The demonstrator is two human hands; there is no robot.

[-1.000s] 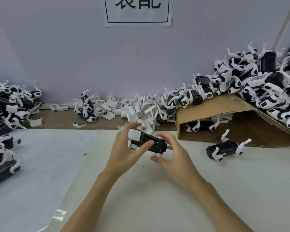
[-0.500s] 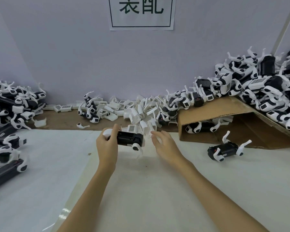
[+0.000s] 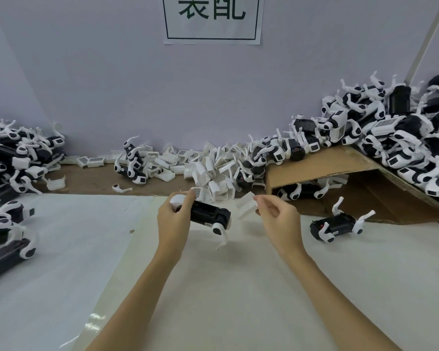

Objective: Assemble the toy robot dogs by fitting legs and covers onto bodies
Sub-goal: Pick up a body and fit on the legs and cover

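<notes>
Both hands are busy above the middle of the table: the left hand [image 3: 173, 219] grips a black dog body [image 3: 209, 214] by its white end, one fitted leg [image 3: 219, 230] hanging beneath, while the right hand [image 3: 279, 216] pinches a white cover [image 3: 246, 205] just beside that body. Judging by this, the cover-fitting step is in hand. Next, the cover likely needs aligning over the body's back and pressing until it seats.

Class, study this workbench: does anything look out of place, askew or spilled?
Yes. A lone white leg lies on the brown strip, apart from every pile. One legged toy dog lies alone, legs up, before the cardboard, which sags under a heap of dogs.
</notes>
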